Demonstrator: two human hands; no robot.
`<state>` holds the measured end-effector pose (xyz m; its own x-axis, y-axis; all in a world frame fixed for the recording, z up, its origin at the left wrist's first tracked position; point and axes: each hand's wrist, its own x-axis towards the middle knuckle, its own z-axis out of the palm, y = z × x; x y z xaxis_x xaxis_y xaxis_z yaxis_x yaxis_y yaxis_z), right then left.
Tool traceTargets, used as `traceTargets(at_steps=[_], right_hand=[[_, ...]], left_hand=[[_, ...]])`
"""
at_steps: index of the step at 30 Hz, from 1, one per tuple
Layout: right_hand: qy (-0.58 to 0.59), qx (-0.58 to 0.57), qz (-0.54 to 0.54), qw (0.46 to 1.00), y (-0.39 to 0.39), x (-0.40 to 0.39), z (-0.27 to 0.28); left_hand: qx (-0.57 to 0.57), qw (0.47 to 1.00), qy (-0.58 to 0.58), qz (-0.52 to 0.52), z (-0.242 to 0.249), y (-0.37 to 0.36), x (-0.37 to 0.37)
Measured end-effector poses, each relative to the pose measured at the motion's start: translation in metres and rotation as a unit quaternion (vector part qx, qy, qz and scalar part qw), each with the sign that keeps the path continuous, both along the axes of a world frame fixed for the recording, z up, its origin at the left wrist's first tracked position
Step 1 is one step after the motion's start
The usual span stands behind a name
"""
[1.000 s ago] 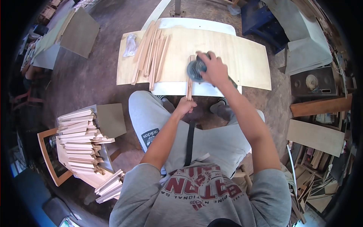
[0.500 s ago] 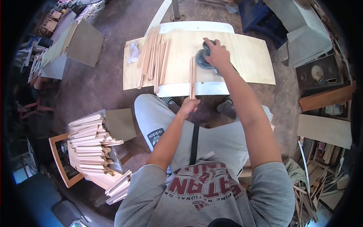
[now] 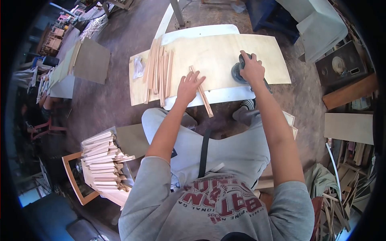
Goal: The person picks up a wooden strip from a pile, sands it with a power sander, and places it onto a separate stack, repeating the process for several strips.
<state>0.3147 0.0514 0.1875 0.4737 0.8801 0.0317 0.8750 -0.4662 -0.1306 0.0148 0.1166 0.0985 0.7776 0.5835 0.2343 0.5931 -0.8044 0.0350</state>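
A slim wooden stick (image 3: pixel 206 103) lies slanted across the near edge of the plywood board (image 3: pixel 219 48), its lower end jutting past the edge. My left hand (image 3: pixel 188 87) is over its upper part, fingers apart and fingertips at the wood; the hand is not wrapped round it. At the right, my right hand (image 3: pixel 253 71) grips a dark sander (image 3: pixel 237 72), whose round pad rests on the board. More wooden sticks (image 3: pixel 162 76) lie side by side on the board's left part, left of my left hand.
A clear plastic bag (image 3: pixel 138 67) lies at the board's left end. Beneath the board is a white tabletop (image 3: pixel 233 94). Many sticks are piled (image 3: pixel 105 162) at the lower left by a wooden frame (image 3: pixel 69 176). A blue stand (image 3: pixel 268 18) and scrap wood (image 3: pixel 341 197) are at the right.
The sander and my right hand have moved right. My left hand has let go of the stick's near end and moved up onto it; the stick now slants.
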Motion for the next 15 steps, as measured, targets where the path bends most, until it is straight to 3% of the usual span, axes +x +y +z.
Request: traceTargets(at_steps=[5, 7, 10, 11, 14, 15], right_hand=[[0.007, 0.003, -0.019, 1.000, -0.005, 0.009, 0.003], [0.005, 0.012, -0.015, 1.000, -0.006, 0.013, 0.000], [0.008, 0.004, -0.022, 1.000, -0.005, 0.014, 0.001], [0.009, 0.008, -0.024, 1.000, -0.003, 0.014, 0.000], [0.016, 0.014, -0.020, 1.000, 0.001, 0.007, -0.002], [0.019, 0.011, -0.016, 1.000, 0.000, 0.003, -0.001]], left_hand=[[0.073, 0.988, 0.106, -0.084, -0.015, 0.046, -0.008], [0.078, 0.987, 0.107, -0.087, 0.016, 0.044, -0.014], [-0.237, 0.945, 0.205, 0.090, 0.073, 0.029, -0.008], [-0.213, 0.970, 0.092, 0.074, 0.053, 0.026, -0.025], [-0.280, 0.941, -0.047, 0.182, 0.006, -0.010, -0.042], [-0.420, 0.873, -0.125, 0.214, -0.008, -0.021, -0.042]])
